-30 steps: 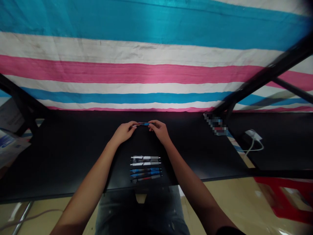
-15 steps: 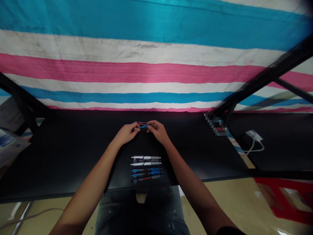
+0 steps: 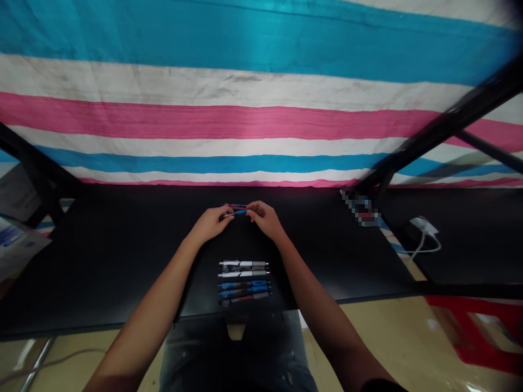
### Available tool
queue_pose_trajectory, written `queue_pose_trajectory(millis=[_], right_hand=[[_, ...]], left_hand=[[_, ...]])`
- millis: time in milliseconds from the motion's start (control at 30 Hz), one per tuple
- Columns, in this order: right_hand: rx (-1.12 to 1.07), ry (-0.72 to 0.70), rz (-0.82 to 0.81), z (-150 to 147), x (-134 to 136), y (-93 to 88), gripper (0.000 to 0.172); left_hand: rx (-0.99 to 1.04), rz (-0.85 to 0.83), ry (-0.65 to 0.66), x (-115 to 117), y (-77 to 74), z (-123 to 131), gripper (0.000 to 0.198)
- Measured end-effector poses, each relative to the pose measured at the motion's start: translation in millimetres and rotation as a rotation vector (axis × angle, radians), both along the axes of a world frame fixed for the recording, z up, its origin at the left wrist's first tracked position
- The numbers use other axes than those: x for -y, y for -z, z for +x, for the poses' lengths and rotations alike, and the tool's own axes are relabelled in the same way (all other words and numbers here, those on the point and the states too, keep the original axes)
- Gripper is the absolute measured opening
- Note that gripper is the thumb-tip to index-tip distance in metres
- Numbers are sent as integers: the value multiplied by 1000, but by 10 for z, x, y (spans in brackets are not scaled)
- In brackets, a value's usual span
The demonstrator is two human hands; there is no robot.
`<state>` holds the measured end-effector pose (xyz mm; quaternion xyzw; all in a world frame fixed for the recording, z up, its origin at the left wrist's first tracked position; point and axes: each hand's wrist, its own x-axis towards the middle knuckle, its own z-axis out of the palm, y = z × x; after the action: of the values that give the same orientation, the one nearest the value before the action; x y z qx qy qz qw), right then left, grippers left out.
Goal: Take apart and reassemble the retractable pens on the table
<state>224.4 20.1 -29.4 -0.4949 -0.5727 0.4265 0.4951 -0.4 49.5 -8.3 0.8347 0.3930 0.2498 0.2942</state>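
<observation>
Toward the back of the black table, a blue pen (image 3: 241, 212) lies crosswise between my two hands. My left hand (image 3: 213, 222) pinches its silvery left end between thumb and fingers. At its blue right end, my right hand (image 3: 265, 219) closes thumb and fingers round it. Just behind it is a dark pen with reddish parts (image 3: 235, 206), partly hidden by my fingers. Nearer to me, between my forearms, several pens lie side by side: white-and-grey pens (image 3: 244, 274), blue pens (image 3: 244, 285) and a dark one (image 3: 245, 298) at the front.
The black table (image 3: 122, 256) meets a striped cloth (image 3: 245, 122) at the back. A blurred-out item (image 3: 362, 207) lies by the right frame bar. Further right is a white cable (image 3: 425, 239). A plastic bag (image 3: 20, 239) is at the left edge, a red stool (image 3: 474, 332) below right.
Both hands keep nearly the same place and hold on the blue pen. My right fingers have shifted very slightly. The row of pens has not moved.
</observation>
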Motion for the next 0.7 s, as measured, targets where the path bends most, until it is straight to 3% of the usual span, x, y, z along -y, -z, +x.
queue_pose_trajectory(millis=[100,233,433,533,700], right_hand=[[96,17,6,26,5,-1,26],[240,28,15,49,20,6,38],[130,-38,16,65,14,17,23],[199,-22,27,74,18,0,18],[287,-11,30,77,19,-5,34]], left_hand=[[-29,-2,3,6,-4,1,17],[-39,-8,6,10,-12,5,17],[-22,2,-3,6,-5,1,17],[-37,3,-5,10,1,2,17],[-30,10,-5,1,27,-1,17]])
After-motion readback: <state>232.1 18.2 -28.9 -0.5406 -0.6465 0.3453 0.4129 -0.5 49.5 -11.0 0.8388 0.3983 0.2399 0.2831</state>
